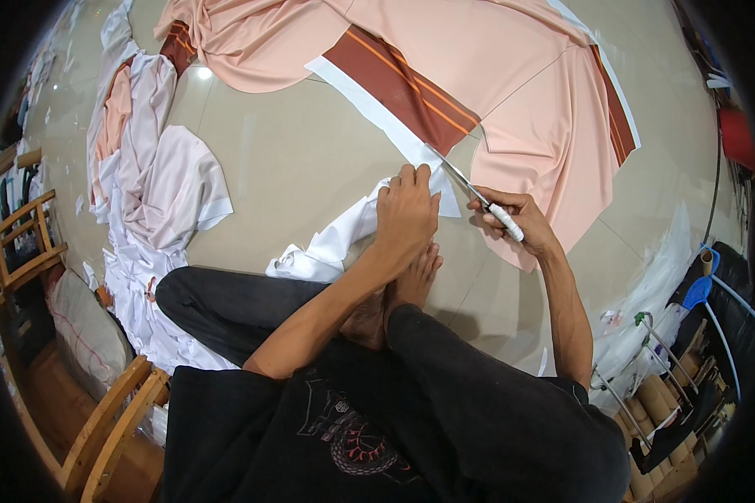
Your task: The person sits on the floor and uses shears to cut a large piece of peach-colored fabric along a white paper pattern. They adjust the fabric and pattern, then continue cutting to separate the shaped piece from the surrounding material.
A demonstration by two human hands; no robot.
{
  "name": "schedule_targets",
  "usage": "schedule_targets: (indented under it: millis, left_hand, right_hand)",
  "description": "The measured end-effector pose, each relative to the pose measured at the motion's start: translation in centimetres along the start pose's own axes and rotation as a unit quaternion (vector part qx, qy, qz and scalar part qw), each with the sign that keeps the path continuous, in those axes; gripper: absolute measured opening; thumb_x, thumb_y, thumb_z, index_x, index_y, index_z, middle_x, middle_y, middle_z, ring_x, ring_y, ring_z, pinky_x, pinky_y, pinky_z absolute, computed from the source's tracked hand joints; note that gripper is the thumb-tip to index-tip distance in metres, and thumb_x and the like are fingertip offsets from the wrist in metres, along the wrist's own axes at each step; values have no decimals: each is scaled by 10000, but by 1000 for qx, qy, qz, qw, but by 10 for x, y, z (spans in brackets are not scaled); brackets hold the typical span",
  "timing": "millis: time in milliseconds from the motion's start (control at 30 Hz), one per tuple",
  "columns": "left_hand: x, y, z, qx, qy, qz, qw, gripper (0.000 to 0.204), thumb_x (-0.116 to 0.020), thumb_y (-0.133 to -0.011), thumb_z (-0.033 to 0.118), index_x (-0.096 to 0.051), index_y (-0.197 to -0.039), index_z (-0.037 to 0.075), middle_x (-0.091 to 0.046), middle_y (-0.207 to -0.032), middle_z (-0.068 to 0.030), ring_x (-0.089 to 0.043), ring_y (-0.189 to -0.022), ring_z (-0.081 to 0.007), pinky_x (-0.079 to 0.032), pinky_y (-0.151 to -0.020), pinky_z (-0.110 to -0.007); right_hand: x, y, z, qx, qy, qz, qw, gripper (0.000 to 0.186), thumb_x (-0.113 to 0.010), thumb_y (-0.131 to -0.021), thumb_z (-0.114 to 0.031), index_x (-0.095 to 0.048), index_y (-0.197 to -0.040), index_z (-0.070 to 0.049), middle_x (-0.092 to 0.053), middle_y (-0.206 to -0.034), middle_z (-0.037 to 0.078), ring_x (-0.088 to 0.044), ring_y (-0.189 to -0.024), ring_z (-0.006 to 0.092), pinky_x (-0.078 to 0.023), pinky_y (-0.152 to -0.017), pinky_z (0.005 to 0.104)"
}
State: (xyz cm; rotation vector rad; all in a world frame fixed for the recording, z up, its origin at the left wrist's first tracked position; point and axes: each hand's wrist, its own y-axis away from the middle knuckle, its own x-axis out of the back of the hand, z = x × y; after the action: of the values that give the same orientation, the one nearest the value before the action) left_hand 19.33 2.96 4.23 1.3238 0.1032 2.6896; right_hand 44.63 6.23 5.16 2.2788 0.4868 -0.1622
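Note:
My left hand is closed on a white strip of fabric, just above my bare feet. In my right hand is a pair of scissors, its handle wrapped in white. The long metal blades point up and left, with the tip at the corner where the white strip meets a brown panel with orange stripes. That panel belongs to a large peach cloth spread over the floor in front of me. The strip's loose end lies crumpled to the left of my hand.
A pile of white and pale fabric runs along my left side. Wooden chair parts and a sack stand farther left. At right are clear plastic, a metal frame, cardboard tubes and a red object. Pale tiles form the floor.

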Motion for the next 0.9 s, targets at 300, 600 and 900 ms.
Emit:
schedule_targets:
  millis: [300, 600, 900]
  left_hand:
    - [-7, 0, 0, -14, -29, 19, 999, 384, -781, -883, 204, -578, -1161, 33, -573, -1095, -148, -633, -980, -340, -478, -806, -485]
    - [-6, 2, -3, -29, -17, 38, 999, 410, -748, -907, 193, -582, -1244, 29, -564, -1072, -155, -634, -967, -355, -490, -772, -497]
    - [-7, 2, -4, -39, -17, 41, 998, 420, -749, -903, 186, -582, -1254, 25, -563, -1070, -155, -631, -956, -354, -483, -758, -492]
  right_hand:
    - [-5, -9, -4, 14, -19, -4, 1000, 472, -679, -983, 16, -621, -1452, 16, -766, -1135, 132, -593, -672, 81, -481, -543, 240]
    - [-24, -20, -12, 22, -9, 1, 1000, 570, -810, -904, -15, -634, -1445, 8, -763, -1118, 83, -611, -714, 62, -446, -536, 233]
    - [-35, -20, -7, 42, 37, 9, 998, 536, -695, -959, -16, -599, -1485, -4, -761, -1132, 55, -557, -689, 29, -461, -558, 192]
